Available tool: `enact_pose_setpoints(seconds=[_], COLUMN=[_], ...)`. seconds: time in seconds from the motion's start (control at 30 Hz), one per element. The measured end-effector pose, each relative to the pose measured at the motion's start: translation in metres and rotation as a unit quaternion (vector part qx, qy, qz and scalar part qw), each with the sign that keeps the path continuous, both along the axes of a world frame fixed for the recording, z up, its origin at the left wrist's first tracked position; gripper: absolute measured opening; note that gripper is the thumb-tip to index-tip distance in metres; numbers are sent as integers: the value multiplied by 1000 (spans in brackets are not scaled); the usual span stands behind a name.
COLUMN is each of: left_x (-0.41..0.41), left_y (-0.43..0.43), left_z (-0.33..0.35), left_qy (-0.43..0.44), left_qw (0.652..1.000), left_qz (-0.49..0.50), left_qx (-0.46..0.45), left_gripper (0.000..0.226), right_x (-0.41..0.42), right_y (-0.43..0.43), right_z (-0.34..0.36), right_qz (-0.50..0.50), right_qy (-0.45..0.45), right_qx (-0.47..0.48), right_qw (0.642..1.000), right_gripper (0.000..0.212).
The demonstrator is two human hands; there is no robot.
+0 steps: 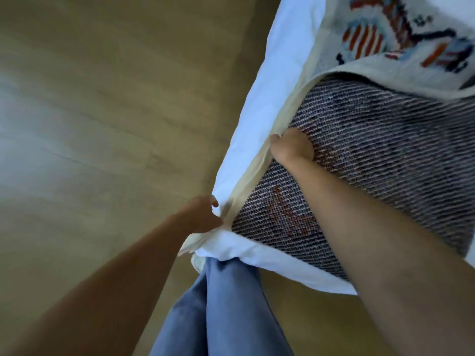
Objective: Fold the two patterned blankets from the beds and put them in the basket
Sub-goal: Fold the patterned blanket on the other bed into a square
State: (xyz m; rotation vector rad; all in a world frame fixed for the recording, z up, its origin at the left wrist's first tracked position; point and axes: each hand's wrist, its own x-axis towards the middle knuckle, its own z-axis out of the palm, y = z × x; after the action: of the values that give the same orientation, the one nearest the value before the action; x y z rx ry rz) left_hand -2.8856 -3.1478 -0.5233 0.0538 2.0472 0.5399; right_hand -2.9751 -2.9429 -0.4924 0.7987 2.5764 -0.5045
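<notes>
A patterned blanket (385,155) lies on the bed at the right, its grey woven underside turned up and its cream face with red, blue and black figures showing at the top right. My left hand (203,214) pinches the blanket's cream border at the near corner by the bed's edge. My right hand (290,147) grips the same cream border further along, fingers curled round the edge. The frame is blurred by motion. No basket and no second blanket are in view.
A white sheet (280,80) covers the bed under the blanket and hangs at its corner. Wooden floor (102,124) fills the left half. My legs in blue trousers (226,304) stand against the bed's near corner.
</notes>
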Motion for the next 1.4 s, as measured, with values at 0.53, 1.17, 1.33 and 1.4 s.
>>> enact_pose_setpoints(seconds=[0.53, 1.17, 1.33, 1.4], left_x=[-165, -165, -170, -175], left_y=[54, 59, 84, 104], left_z=[42, 48, 46, 49], left_qy=[73, 46, 86, 124], left_qw=[951, 758, 711, 711], left_qz=[-300, -644, -690, -679], left_qx=[25, 98, 107, 135], left_gripper=[23, 28, 30, 29], right_x=[-9, 54, 57, 57], right_y=[-44, -147, -140, -136], right_z=[-6, -11, -17, -18], right_qz=[-205, -552, -490, -447], right_qy=[-4, 17, -56, -108], right_qx=[-146, 48, 22, -43], right_qw=[968, 832, 870, 887], right_gripper=[18, 22, 25, 27])
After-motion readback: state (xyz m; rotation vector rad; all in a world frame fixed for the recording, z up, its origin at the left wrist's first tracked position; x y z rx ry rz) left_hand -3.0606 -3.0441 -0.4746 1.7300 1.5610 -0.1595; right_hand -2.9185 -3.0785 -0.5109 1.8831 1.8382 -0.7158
